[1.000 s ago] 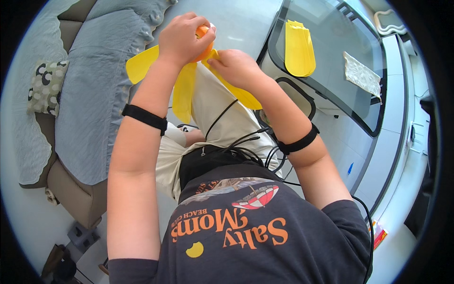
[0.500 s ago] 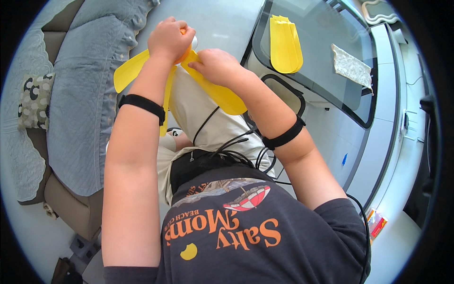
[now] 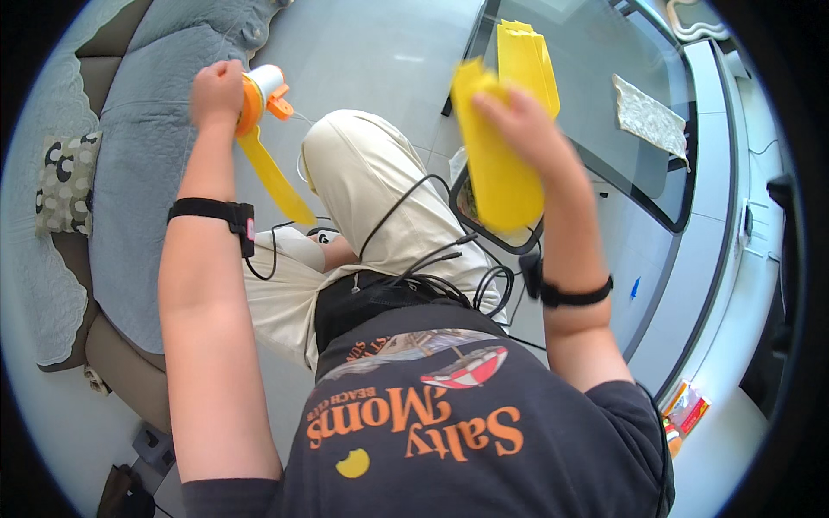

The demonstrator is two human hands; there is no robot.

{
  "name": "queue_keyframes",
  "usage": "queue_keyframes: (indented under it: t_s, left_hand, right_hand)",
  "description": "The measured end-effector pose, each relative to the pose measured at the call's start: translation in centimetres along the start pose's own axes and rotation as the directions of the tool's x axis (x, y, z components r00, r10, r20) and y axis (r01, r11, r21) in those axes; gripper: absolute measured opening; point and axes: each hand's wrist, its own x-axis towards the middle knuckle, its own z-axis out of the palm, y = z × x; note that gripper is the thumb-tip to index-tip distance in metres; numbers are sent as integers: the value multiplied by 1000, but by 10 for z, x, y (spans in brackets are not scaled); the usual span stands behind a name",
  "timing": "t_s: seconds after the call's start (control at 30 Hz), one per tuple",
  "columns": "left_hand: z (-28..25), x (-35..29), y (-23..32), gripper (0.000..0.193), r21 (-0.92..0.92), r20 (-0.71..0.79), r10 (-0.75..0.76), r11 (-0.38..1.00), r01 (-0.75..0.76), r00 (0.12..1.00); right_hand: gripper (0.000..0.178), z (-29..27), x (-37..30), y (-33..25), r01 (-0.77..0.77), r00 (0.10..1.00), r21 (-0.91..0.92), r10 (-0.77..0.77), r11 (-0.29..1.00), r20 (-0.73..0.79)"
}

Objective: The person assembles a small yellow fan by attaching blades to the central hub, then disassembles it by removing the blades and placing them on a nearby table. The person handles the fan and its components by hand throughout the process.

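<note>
My left hand (image 3: 218, 91) is raised at the left, closed round an orange hub (image 3: 250, 105) with a white cylinder and an orange tab on its side. One long yellow blade (image 3: 278, 177) hangs from the hub; other blades, if any, are hidden. My right hand (image 3: 524, 121), slightly blurred, grips a loose yellow blade (image 3: 501, 181) in front of the table's near edge, apart from the hub. Whether it is a single piece or several together I cannot tell. Just beyond, a stack of similar yellow blades (image 3: 534, 62) lies on the dark glass table.
The glass table (image 3: 596, 95) stands at the right, with a crumpled pale cloth (image 3: 649, 119) on it. A sofa with a grey-blue cover (image 3: 142, 198) and patterned cushion (image 3: 67, 181) is at the left. Black cables (image 3: 423, 259) lie across my lap.
My left hand has moved left with the hub. My right hand has pulled away to the right, carrying a yellow blade that was against the hub before.
</note>
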Motion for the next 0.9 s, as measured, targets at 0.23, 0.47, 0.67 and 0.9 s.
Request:
queue_keyframes:
  t_s: [0.23,0.47,0.67,0.9]
  left_hand:
    - [-46,3,26,35,-208,-173,12,977,-48,985]
    - [-78,10,19,34,-533,-214,-195,844,53,957]
    - [-62,36,51,42,-816,-63,-418,544,194,906]
    - [-33,14,48,53,-256,-221,43,962,-100,974]
  right_hand:
    - [42,-101,104,35,-131,929,-399,-28,907,-369]
    - [51,-58,102,-7,-1,506,-787,-678,617,-532]
    - [55,127,55,-99,571,820,-80,-561,817,119]
    - [25,142,59,-121,111,896,-51,-78,992,438]
